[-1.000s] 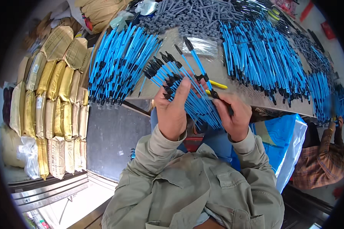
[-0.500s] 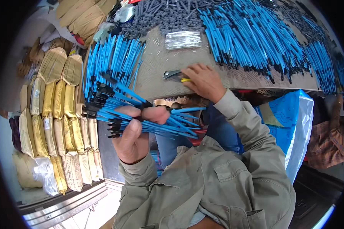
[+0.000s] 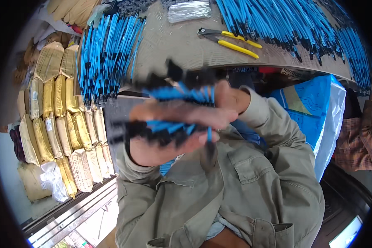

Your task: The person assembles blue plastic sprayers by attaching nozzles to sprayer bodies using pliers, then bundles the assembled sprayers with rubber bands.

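Note:
My left hand (image 3: 173, 118) is closed round a bundle of thin blue rods with black ends (image 3: 182, 94), raised in front of my chest. The bundle points toward me, so its black tips look large and smeared by motion. My right hand (image 3: 232, 99) is at the bundle's right side, touching or very close to it; its fingers are mostly hidden behind the rods. On the table beyond lies a pair of pliers with yellow handles (image 3: 237, 43), jaws toward the left and handles spread, with neither hand on it.
Beyond my hands stretches the worktable (image 3: 169, 49). It carries a left pile of blue rods (image 3: 111, 53), a larger right pile (image 3: 281, 31) and a stack of thin silvery strips (image 3: 189, 10). Brown and yellow packages (image 3: 60, 99) stand left; a blue and silver bag (image 3: 314, 99) hangs right.
My right hand has let go of the pliers, leaving them on the table, and come back to the bundle. The left hand has turned the bundle end-on toward me. The view has shifted.

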